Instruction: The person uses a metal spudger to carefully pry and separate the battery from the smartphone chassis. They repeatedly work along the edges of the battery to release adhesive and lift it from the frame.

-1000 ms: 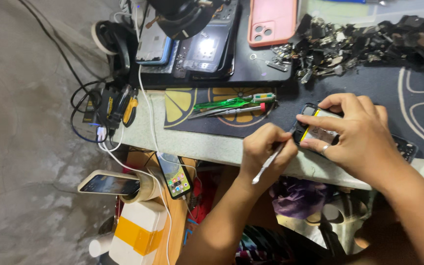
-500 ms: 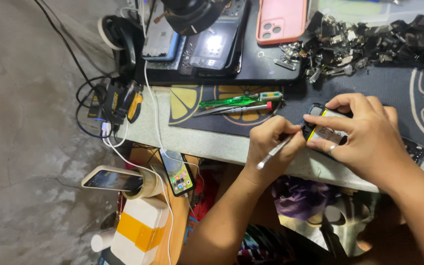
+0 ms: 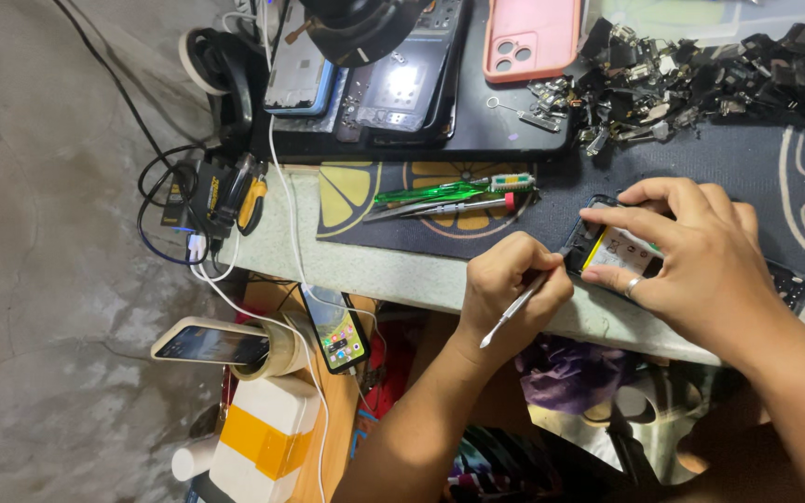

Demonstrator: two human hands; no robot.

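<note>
My left hand (image 3: 511,284) grips a thin metal pry tool (image 3: 514,312) like a pen, with its tip at the left edge of an opened phone (image 3: 619,251). The phone lies on a dark work mat (image 3: 701,158) near the table's front edge and shows its battery with a yellow strip. My right hand (image 3: 701,256) presses down on the phone with spread fingers and covers most of it. A ring sits on one finger.
Green tweezers and a small brush (image 3: 449,194) lie left of the phone. Behind are a pink phone case (image 3: 531,37), several phone backs (image 3: 393,84) and a heap of small metal parts (image 3: 701,74). Below the table edge a lit phone (image 3: 335,331), another phone on a tape roll (image 3: 211,343) and cables (image 3: 207,224).
The view has shifted a little. My left hand has brought the tool's tip closer to the phone's edge. My right hand stays pressed on the phone.
</note>
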